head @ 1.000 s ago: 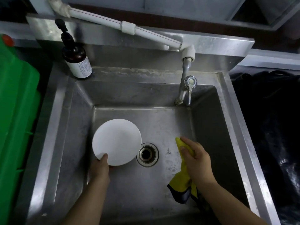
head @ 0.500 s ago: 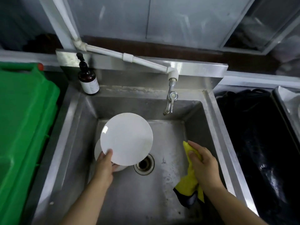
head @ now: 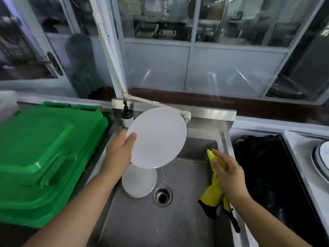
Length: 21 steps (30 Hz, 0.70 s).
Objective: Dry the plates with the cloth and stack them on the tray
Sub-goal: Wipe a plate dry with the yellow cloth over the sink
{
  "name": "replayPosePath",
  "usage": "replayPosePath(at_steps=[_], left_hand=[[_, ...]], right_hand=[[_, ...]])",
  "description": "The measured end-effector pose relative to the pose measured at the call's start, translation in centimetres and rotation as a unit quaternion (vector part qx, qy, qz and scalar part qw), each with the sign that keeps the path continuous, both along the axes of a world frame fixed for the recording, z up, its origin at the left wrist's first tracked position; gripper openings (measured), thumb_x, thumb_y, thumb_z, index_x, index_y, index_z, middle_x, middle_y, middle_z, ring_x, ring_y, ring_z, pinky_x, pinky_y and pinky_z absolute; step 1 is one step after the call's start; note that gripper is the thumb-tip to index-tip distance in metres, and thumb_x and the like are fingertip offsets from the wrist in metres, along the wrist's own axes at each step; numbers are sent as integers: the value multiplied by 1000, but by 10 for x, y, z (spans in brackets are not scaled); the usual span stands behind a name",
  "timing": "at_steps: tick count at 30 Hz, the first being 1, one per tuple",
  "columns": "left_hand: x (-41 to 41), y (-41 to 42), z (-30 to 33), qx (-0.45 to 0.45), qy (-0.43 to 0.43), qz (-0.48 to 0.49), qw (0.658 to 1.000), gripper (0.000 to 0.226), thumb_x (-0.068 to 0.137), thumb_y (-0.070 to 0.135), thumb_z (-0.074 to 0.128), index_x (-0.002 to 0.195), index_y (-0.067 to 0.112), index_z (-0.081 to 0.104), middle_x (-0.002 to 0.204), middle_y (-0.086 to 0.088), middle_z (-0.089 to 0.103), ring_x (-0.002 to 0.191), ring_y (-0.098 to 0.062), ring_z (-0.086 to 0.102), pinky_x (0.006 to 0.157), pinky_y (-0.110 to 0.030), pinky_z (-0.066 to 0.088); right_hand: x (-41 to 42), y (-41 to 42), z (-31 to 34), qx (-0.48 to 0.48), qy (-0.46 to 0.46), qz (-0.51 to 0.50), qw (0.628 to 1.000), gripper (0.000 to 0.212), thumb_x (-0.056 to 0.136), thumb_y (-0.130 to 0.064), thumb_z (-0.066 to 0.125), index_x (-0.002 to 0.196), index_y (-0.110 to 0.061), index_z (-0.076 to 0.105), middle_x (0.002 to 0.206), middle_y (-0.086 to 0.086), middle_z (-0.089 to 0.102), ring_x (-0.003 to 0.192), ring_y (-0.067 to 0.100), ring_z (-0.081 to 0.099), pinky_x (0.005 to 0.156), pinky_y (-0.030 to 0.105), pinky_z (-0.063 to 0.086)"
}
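My left hand point(head: 119, 152) grips a white plate point(head: 157, 138) by its left rim and holds it tilted above the steel sink point(head: 187, 220). Water runs off the plate's lower edge toward the drain point(head: 162, 195). More white plates point(head: 139, 182) lie stacked on the sink floor, just below the raised one. My right hand point(head: 227, 172) holds a yellow cloth point(head: 213, 191) with a dark edge, to the right of the raised plate and apart from it. At the far right edge a white tray point(head: 302, 157) holds part of a round plate point(head: 323, 157).
A green plastic bin lid point(head: 44, 154) fills the counter left of the sink. A brown soap pump bottle point(head: 127, 114) stands at the sink's back left corner. A black bin liner point(head: 267, 175) lies right of the sink. A white pipe point(head: 160, 104) runs behind the raised plate.
My left hand has lifted the plate out of the sink, up and to the right, uncovering the stack beneath. My view has tilted upward. My right hand keeps the cloth about where it was.
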<state>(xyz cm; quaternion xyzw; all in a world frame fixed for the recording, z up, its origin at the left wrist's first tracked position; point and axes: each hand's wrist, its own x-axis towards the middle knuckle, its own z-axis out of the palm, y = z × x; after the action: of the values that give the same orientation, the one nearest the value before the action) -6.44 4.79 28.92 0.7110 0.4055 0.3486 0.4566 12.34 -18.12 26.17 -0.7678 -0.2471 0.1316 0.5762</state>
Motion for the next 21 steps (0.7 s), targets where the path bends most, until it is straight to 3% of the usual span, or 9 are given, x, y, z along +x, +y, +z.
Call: replayPosePath(at_steps=[2,5,8,11,14,19,21], left_hand=[[0,-13,32,64,-10,12,998,15,94,34,51,82,32,60,78,13,66,68,10,58,63,-28,47],[-3,-30,75,148,-16,19,989,18,96,30,52,80,24,57,67,14,63,61,8,57,56,-28,43],[-8,-44,111,212,-19,18,977,25,96,32,51,71,32,52,61,12,60,56,-1,55,49,-26,37],[-12,-51,139,266,-25,22,964,29,96,34,50,72,19,48,62,1,58,59,-17,55,50,-32,38],[-16,-51,159,303,-40,31,952,38,93,41,46,71,11,44,59,-4,55,56,-23,54,49,-36,38],[-26,-47,184,331,-73,29,940,39,95,39,46,69,11,39,55,-8,49,54,-29,49,48,-35,31],[-31,-46,191,322,-84,25,943,38,96,35,46,69,10,38,56,-9,48,54,-27,47,49,-34,29]], right_hand=[[1,-4,22,19,-19,16,1000,27,91,-20,62,101,-45,60,101,-16,61,90,-6,59,69,6,44],[-1,-4,53,44,-53,33,997,31,92,-19,61,102,-48,59,97,-15,60,90,-3,59,71,7,43],[-6,-3,89,81,-86,47,992,39,91,-16,61,104,-52,56,94,-23,59,90,-13,55,71,1,41],[-13,1,124,111,-150,47,981,39,91,-16,61,114,-47,54,103,-29,56,99,-18,50,78,-3,35],[-21,7,152,143,-199,33,969,38,88,-18,64,120,-38,54,113,-24,54,103,-14,48,81,-2,35],[-54,26,193,231,-252,14,939,47,85,-15,67,102,-55,49,103,-23,55,98,-3,53,79,9,41],[-66,41,213,255,-309,-3,916,39,83,-13,65,100,-46,52,103,-17,52,101,-3,50,85,13,39]])
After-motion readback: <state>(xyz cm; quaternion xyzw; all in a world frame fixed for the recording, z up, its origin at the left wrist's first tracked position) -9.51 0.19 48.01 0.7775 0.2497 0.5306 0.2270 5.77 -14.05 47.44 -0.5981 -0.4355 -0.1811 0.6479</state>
